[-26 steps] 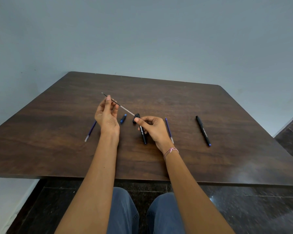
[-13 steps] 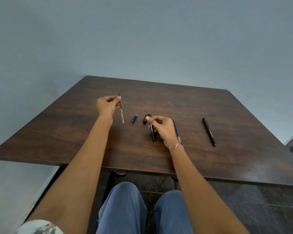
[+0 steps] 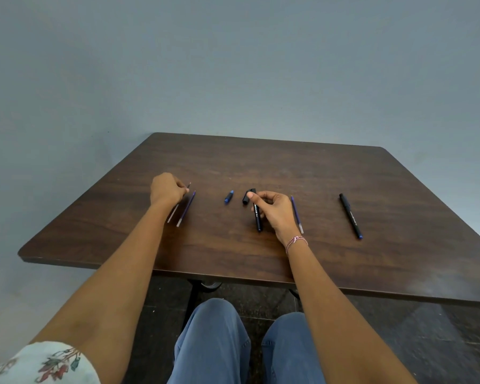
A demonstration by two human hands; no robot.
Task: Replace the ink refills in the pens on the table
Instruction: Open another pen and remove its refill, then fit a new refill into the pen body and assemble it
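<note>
Dark wood table (image 3: 316,173) carries everything. Left hand (image 3: 167,189) is curled around a thin clear refill (image 3: 173,213), just beside a purple refill (image 3: 186,208). Right hand (image 3: 272,210) loosely pinches a black pen barrel (image 3: 257,217); blue tip piece (image 3: 229,197) and black cap (image 3: 245,197) lie between the hands. 1 purple refill (image 3: 297,214) and 1 whole black pen (image 3: 351,216) lie rightward.

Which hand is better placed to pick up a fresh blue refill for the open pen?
Probably the left hand: it is setting the old refill beside a blue refill. The right hand grips the open pen barrel.
</note>
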